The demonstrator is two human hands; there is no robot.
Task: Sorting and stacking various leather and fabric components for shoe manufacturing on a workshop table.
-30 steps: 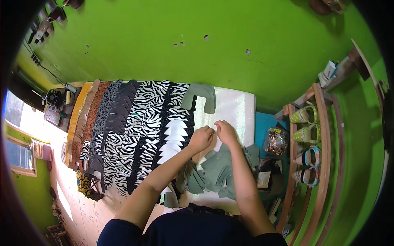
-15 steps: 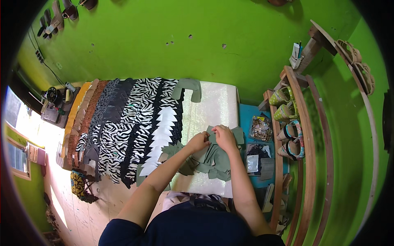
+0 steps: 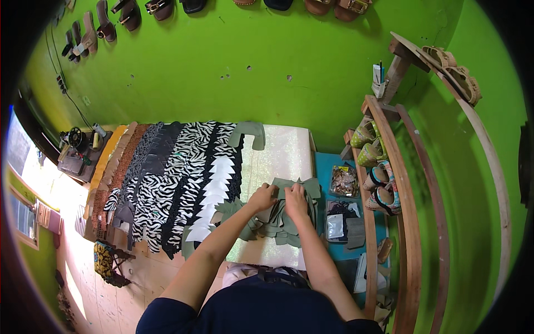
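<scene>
A loose pile of grey-green cut material pieces [image 3: 285, 229] lies on the pale shimmering table covering in front of me. At the pile's far edge my left hand [image 3: 263, 199] has its fingers closed on a green piece. Beside it, slightly to the right, my right hand [image 3: 295, 201] pinches a green piece [image 3: 282, 182] too; its fingertips are partly hidden. A curved green piece [image 3: 247, 133] lies apart at the table's far side. Just left of the pile runs an overlapping row of white pieces [image 3: 214, 189].
Overlapping rows of zebra-print pieces [image 3: 156, 189], dark, brown and yellow ones cover the table's left. A sewing machine [image 3: 75, 139] stands beyond. On my right are a box of small metal parts [image 3: 344, 181] and a wooden rack [image 3: 403, 167] with sandals. More sandals [image 3: 128, 15] hang on the green wall.
The view has tipped up, showing more wall sandals. My right hand has come down from its raised pose, and its fingers are closed nearer the pile's far edge.
</scene>
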